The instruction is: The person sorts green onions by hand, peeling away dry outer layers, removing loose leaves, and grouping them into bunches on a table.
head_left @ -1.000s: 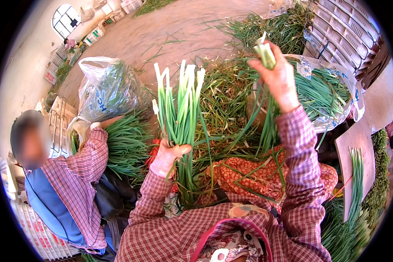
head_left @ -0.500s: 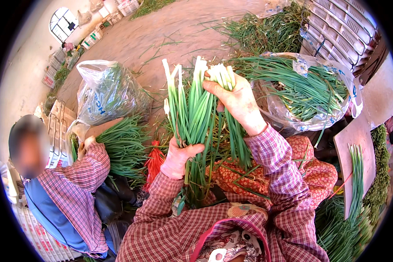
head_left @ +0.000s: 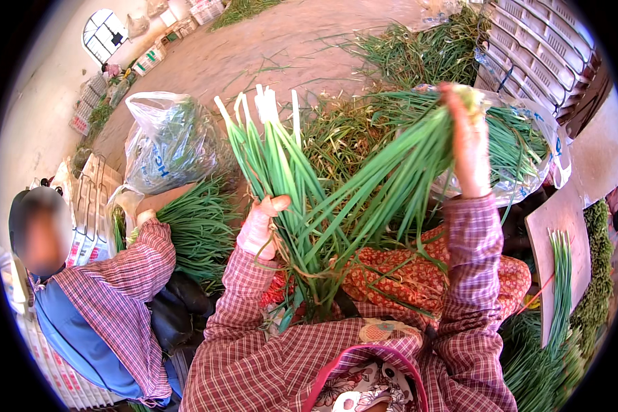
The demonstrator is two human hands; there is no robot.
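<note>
My left hand (head_left: 259, 225) is closed around a bunch of garlic chives (head_left: 271, 154), their white stem ends pointing up and away from me. Raised at the right, my right hand (head_left: 470, 150) grips another bunch of chives (head_left: 415, 154) by its pale ends; motion smears the fingers a little. The green leaves of this second bunch slope down to the left and cross the lower leaves of the first. Loose leaves hang over my lap, where an orange patterned cloth (head_left: 391, 278) lies.
An open plastic bag of chives (head_left: 529, 147) stands right, beside stacked white crates (head_left: 539, 51). A tied bag (head_left: 175, 147) sits at left. A co-worker (head_left: 99, 309) handles more chives (head_left: 196, 230). A board (head_left: 539, 275) carries a thin bundle (head_left: 561, 275). Trimmings (head_left: 419, 51) litter the floor.
My right hand has moved right with its bunch, drawing it away from the one in my left hand. My left hand has shifted slightly left and up, and its stems have tilted left.
</note>
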